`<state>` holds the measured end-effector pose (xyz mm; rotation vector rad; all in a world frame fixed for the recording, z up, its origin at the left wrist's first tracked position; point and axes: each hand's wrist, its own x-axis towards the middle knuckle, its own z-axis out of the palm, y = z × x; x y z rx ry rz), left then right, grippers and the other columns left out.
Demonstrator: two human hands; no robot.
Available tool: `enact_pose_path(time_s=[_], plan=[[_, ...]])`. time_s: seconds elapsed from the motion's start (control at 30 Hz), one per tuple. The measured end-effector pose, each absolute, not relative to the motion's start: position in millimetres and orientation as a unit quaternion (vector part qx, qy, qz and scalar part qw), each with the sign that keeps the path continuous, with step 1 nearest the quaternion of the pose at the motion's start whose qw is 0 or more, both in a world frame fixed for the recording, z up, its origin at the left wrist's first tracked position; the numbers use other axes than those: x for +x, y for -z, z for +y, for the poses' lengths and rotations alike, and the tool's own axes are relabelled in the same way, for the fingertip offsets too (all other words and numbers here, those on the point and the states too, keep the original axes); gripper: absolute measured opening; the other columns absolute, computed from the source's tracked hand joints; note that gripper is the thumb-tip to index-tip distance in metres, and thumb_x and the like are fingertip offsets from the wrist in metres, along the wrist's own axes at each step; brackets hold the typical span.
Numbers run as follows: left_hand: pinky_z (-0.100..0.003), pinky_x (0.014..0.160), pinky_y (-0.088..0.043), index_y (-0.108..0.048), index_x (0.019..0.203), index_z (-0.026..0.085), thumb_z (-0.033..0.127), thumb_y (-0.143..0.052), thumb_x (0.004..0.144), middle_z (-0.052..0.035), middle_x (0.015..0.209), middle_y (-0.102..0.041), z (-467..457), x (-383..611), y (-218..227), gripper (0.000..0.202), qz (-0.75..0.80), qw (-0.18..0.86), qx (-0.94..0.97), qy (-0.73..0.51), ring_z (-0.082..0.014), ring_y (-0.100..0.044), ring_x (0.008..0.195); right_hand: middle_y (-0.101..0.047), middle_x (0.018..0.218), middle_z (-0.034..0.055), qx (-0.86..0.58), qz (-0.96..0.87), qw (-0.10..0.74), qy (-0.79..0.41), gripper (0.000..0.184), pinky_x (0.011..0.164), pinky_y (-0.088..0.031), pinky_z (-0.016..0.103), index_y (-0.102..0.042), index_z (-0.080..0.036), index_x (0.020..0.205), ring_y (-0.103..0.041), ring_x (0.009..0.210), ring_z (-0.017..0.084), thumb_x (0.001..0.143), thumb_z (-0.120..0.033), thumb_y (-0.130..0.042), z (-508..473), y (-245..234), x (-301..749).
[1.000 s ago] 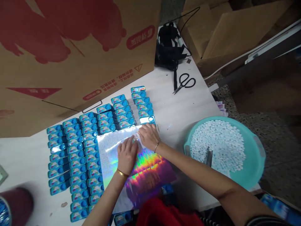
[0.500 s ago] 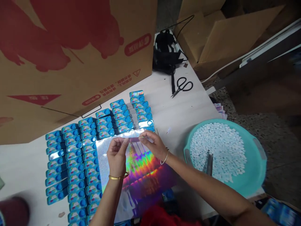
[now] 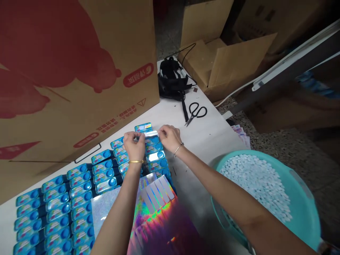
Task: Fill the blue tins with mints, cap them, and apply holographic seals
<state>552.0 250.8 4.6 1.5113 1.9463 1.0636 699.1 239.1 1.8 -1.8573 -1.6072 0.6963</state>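
Observation:
Between my two hands a small shiny sticker strip [image 3: 151,134] is stretched, one end in each. My left hand [image 3: 135,146] pinches its left end and my right hand [image 3: 170,139] its right end, fingers closed. The strip lies over a blue case in the rightmost row, just below a case [image 3: 143,127] that bears a shiny strip on its top. I cannot tell whether the strip touches the case beneath. Several rows of small blue cases [image 3: 57,210] stand to the left. Below my hands, a holographic sticker sheet [image 3: 159,226] lies across the cases.
A teal basin [image 3: 305,216] of small white pellets [image 3: 255,184] stands at the right, partly behind my right forearm. Black-handled scissors [image 3: 195,112] and a black strapped item [image 3: 172,79] lie farther back. A large cardboard box [image 3: 106,102] walls the left; an open carton [image 3: 236,62] sits behind.
My hands have carried the strip from above the sheet out to the rightmost row of cases. The camera view has shifted, so the basin and cases appear lower.

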Motion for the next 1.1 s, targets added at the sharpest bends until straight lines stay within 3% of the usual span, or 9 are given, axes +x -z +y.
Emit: enact_pose_path(time_s=[0.17, 0.4, 0.53, 0.6, 0.73, 0.87, 0.97, 1.1], plan=[[-0.049, 0.096, -0.032, -0.059, 0.070, 0.020, 0.027, -0.064, 0.073, -0.0041, 0.090, -0.057, 263, 555, 4, 0.009, 0.737, 0.164, 0.576, -0.314, -0.0254, -0.050, 0.095, -0.067, 0.088, 0.0047, -0.706, -0.611, 0.247, -0.260, 0.019, 0.084, -0.033, 0.036, -0.061, -0.020, 0.077, -0.056, 0.091, 0.022, 0.090, -0.027, -0.049, 258, 15, 697], [-0.053, 0.092, -0.031, -0.058, 0.074, 0.020, 0.028, -0.064, 0.072, -0.0075, 0.099, -0.055, 264, 554, 15, 0.010, 0.752, 0.130, 0.596, -0.249, -0.0317, -0.048, 0.103, -0.069, 0.086, 0.0021, -0.712, -0.589, 0.235, -0.301, 0.017, 0.083, -0.034, 0.035, -0.064, -0.020, 0.076, -0.058, 0.091, 0.021, 0.087, -0.027, -0.054, 267, 31, 695], [-0.054, 0.091, -0.034, -0.054, 0.095, 0.021, 0.032, -0.071, 0.065, -0.0091, 0.108, -0.050, 268, 551, 13, 0.036, 0.774, 0.117, 0.581, -0.224, -0.0342, -0.045, 0.108, -0.067, 0.080, -0.0027, -0.719, -0.522, 0.274, -0.370, 0.013, 0.081, -0.038, 0.031, -0.068, -0.023, 0.086, -0.060, 0.081, 0.016, 0.080, -0.035, -0.065, 269, 42, 696], [-0.055, 0.091, -0.034, -0.052, 0.097, 0.022, 0.033, -0.073, 0.064, -0.0098, 0.109, -0.048, 270, 549, 12, 0.041, 0.782, 0.121, 0.574, -0.211, -0.0354, -0.044, 0.110, -0.068, 0.084, -0.0024, -0.700, -0.528, 0.296, -0.379, 0.016, 0.081, -0.039, 0.030, -0.070, -0.024, 0.092, -0.059, 0.081, 0.015, 0.082, -0.035, -0.063, 263, 43, 696], [-0.058, 0.091, -0.033, -0.053, 0.089, 0.022, 0.032, -0.071, 0.067, -0.0104, 0.108, -0.045, 268, 551, 11, 0.031, 0.780, 0.139, 0.575, -0.204, -0.0373, -0.043, 0.110, -0.069, 0.096, 0.0009, -0.658, -0.595, 0.294, -0.356, 0.027, 0.089, -0.036, 0.033, -0.072, -0.027, 0.103, -0.057, 0.096, 0.018, 0.093, -0.041, -0.050, 244, 38, 695], [-0.061, 0.089, -0.031, -0.056, 0.082, 0.020, 0.025, -0.062, 0.074, -0.0127, 0.107, -0.045, 264, 567, 15, 0.011, 0.784, 0.134, 0.562, -0.227, -0.0385, -0.042, 0.110, -0.067, 0.102, 0.0034, -0.657, -0.645, 0.212, -0.328, 0.035, 0.091, -0.033, 0.038, -0.070, -0.030, 0.109, -0.052, 0.101, 0.022, 0.096, -0.047, -0.042, 242, 32, 697], [-0.060, 0.088, -0.032, -0.058, 0.080, 0.019, 0.019, -0.054, 0.077, -0.0134, 0.106, -0.048, 261, 575, 14, 0.005, 0.791, 0.111, 0.547, -0.251, -0.0379, -0.044, 0.109, -0.064, 0.105, 0.0079, -0.663, -0.674, 0.177, -0.273, 0.041, 0.090, -0.032, 0.040, -0.070, -0.026, 0.109, -0.049, 0.104, 0.025, 0.096, -0.050, -0.039, 240, 24, 701], [-0.050, 0.091, -0.036, -0.061, 0.093, 0.020, 0.018, -0.047, 0.084, -0.0109, 0.110, -0.054, 234, 548, -6, 0.016, 0.724, 0.142, 0.627, -0.252, -0.0306, -0.049, 0.110, -0.059, 0.115, 0.0122, -0.653, -0.688, 0.253, -0.190, 0.041, 0.091, -0.031, 0.039, -0.060, -0.019, 0.122, -0.045, 0.108, 0.026, 0.098, -0.043, -0.038, 201, 2, 697]])
